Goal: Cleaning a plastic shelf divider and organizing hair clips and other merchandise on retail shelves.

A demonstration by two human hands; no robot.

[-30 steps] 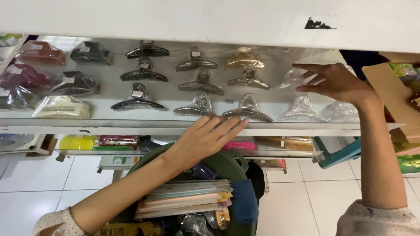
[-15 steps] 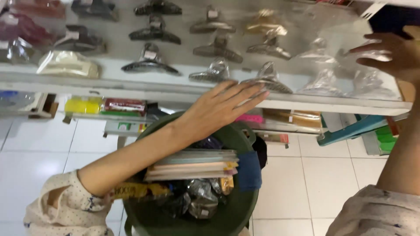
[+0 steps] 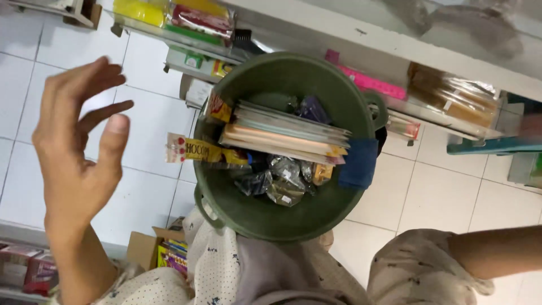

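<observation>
left hand (image 3: 79, 152): open, fingers spread, empty, raised over the white floor tiles (image 3: 152, 186) left of the bucket | right hand: out of frame, only the forearm shows, state cannot be told | green bucket (image 3: 259, 214): in front of the torso, below the shelf (image 3: 361, 45), packed with flat card packs (image 3: 282, 133) and crinkly wrapped items (image 3: 279, 181) | handling: likely heavy; rigid rim or side handle (image 3: 379, 110) the best hold; wrappers slippery

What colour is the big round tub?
Dark green. The tub shows best in the head view, below the open left hand.
</observation>
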